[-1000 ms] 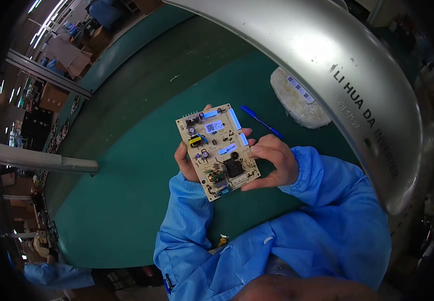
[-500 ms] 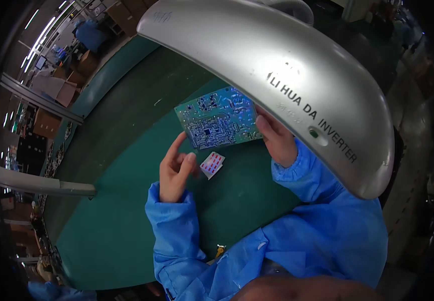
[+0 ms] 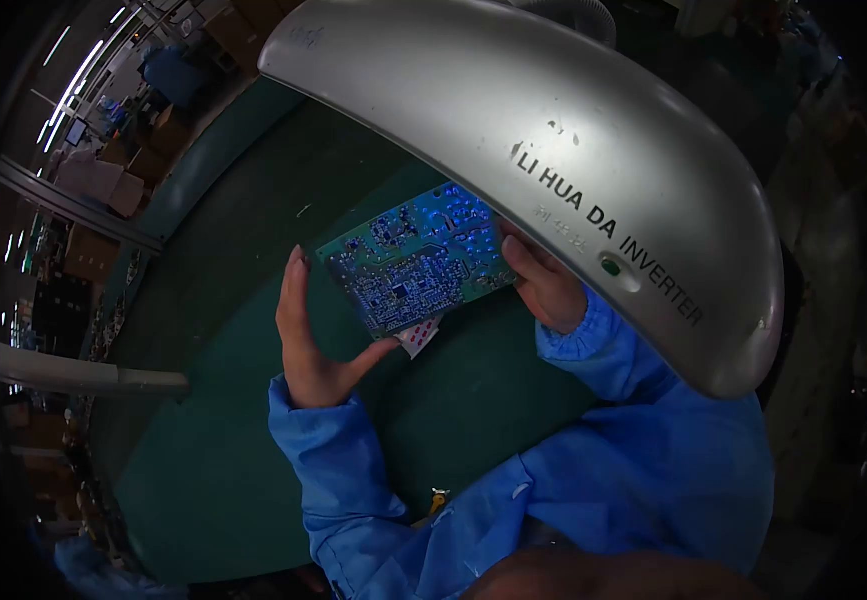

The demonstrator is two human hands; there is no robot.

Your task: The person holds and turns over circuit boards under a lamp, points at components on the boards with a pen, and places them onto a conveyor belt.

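A circuit board (image 3: 413, 262), crowded with small parts and solder points, is held up over the green work surface. My right hand (image 3: 547, 285) grips its right edge, thumb in front and the other fingers hidden behind. Beside the board's left edge is my left hand (image 3: 311, 350), fingers stretched up and thumb spread out towards the lower left corner; whether the thumb touches the board I cannot tell. A small white sheet with rows of coloured labels (image 3: 419, 338) lies partly hidden below the board's lower edge.
A large silver lamp head (image 3: 513, 120) hangs low over the right side and covers part of the view. A pale metal bar (image 3: 83, 373) juts in from the left. Near my blue gown lies a small yellow item (image 3: 439, 499). Cardboard boxes (image 3: 90, 252) stand far left.
The board has shifted left and down, now overlapping the label sheet. My left hand has moved left and opened, its index finger leaving the board's lower left. The scene has darkened.
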